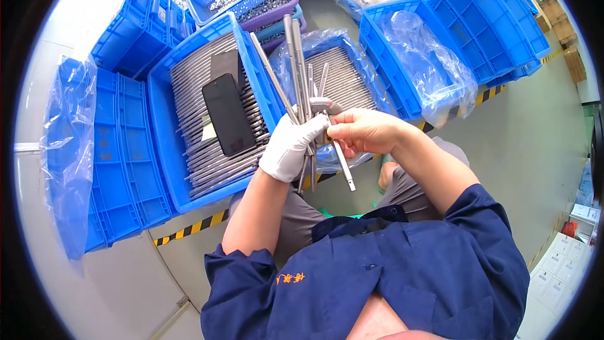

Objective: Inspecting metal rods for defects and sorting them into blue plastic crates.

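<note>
A white glove covers my left hand, which is closed round a loose bundle of thin metal rods. The rods fan out above and below the fist. My right hand is bare, its thumb and fingers pinched at one metal rod beside the gloved fingers. That rod slants down to the right and shows a small hole near its lower end. Whether the right fingertips also hold a small part is hidden. Left of my hands, a blue crate holds rows of similar rods, with a black phone lying on them.
Beyond my hands, more rods lie in a plastic-lined blue crate. A blue basket of small metal parts tops a stack at the back. To the right stands a blue crate with clear plastic film. Blue crates also stand far left.
</note>
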`<act>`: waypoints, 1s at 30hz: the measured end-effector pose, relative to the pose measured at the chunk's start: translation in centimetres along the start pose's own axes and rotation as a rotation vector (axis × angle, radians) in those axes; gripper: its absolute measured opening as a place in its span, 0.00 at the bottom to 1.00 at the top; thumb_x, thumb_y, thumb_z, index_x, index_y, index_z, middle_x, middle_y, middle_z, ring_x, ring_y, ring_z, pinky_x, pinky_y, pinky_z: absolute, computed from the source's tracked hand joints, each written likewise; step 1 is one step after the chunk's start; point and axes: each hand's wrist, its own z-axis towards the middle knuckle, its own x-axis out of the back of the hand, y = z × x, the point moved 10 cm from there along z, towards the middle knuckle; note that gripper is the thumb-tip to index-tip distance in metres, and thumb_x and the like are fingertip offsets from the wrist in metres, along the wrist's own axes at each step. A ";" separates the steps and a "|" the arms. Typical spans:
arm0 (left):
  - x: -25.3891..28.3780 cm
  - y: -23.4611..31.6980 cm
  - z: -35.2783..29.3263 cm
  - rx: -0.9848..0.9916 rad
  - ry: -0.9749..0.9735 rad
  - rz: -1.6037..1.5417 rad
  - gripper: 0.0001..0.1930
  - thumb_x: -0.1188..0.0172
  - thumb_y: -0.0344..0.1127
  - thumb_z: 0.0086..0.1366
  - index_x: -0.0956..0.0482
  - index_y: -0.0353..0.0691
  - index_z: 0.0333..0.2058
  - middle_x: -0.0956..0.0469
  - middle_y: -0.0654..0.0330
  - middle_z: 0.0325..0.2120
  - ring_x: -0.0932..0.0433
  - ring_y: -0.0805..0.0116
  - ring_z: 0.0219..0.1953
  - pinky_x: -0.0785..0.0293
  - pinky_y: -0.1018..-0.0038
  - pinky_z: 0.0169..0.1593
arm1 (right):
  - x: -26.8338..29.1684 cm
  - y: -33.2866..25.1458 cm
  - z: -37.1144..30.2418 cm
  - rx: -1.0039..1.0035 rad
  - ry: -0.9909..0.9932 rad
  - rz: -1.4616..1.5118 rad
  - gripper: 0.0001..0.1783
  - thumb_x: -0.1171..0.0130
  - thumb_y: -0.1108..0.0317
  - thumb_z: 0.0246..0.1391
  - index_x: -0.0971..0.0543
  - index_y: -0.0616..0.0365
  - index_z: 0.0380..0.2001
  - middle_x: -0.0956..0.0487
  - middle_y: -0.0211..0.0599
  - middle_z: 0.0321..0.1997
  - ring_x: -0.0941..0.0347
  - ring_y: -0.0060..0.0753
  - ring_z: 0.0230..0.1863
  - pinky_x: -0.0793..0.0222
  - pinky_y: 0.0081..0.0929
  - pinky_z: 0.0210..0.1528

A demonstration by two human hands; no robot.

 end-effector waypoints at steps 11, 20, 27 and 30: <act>3.1 2.5 0.6 -0.135 0.117 0.071 0.21 0.44 0.27 0.54 0.33 0.37 0.48 0.30 0.64 0.26 0.30 0.77 0.26 0.34 0.81 0.30 | -7.2 5.9 -2.7 -0.286 -0.406 -0.534 0.12 0.40 0.62 0.49 0.24 0.60 0.31 0.23 0.29 0.29 0.27 0.20 0.31 0.31 0.19 0.35; -2.0 -0.9 -1.0 0.166 -0.170 0.299 0.25 0.42 0.46 0.59 0.32 0.38 0.51 0.33 0.68 0.22 0.37 0.82 0.20 0.41 0.85 0.23 | 7.6 -10.6 -6.2 0.602 0.377 0.062 0.11 0.46 0.62 0.55 0.27 0.56 0.38 0.23 0.32 0.35 0.26 0.23 0.35 0.30 0.19 0.39; -1.8 -0.9 -1.1 0.158 -0.067 0.317 0.22 0.40 0.40 0.57 0.30 0.35 0.47 0.30 0.67 0.23 0.34 0.82 0.20 0.38 0.85 0.23 | 7.0 -10.5 -5.7 0.596 0.175 0.104 0.09 0.44 0.67 0.54 0.26 0.58 0.37 0.23 0.32 0.33 0.26 0.21 0.31 0.28 0.20 0.38; -1.7 -0.3 -1.0 0.091 -0.028 0.234 0.17 0.39 0.32 0.54 0.27 0.34 0.43 0.30 0.69 0.23 0.34 0.82 0.20 0.38 0.85 0.23 | 7.3 -10.9 -6.0 0.610 0.202 0.047 0.09 0.43 0.68 0.53 0.26 0.58 0.36 0.23 0.32 0.32 0.27 0.20 0.30 0.28 0.19 0.37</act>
